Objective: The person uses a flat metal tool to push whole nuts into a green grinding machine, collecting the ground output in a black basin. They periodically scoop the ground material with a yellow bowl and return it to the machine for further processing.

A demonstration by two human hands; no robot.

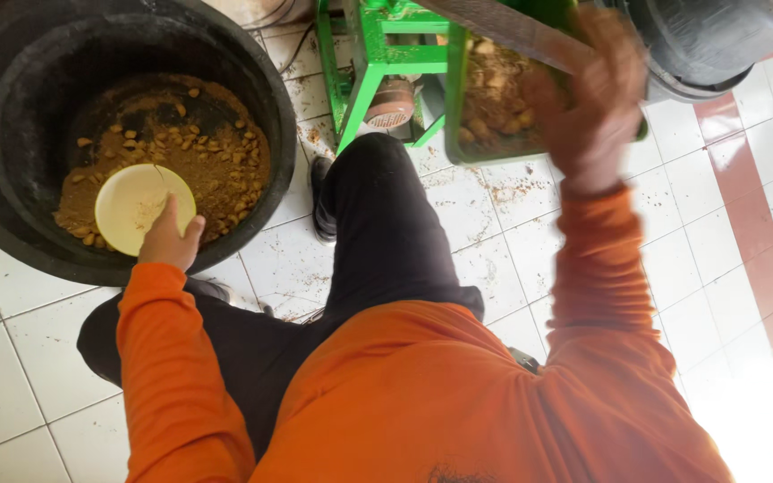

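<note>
While the left hand grips a yellow bowl inside the black tub at upper left, the right hand, blurred, clasps the green hopper at upper right.

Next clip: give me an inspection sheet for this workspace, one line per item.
Surface: white tiled floor with red stripes, dusted with brown crumbs.
Job's things: black tub of brown lumps and powder; yellow bowl; green hopper filled with brown lumps.
Clutter: crumbs scattered by the green frame.
Hands: left hand grips the bowl; right hand blurred at the hopper.
Cables: nothing seen.
Surroundings: another dark tub at top right.
</note>
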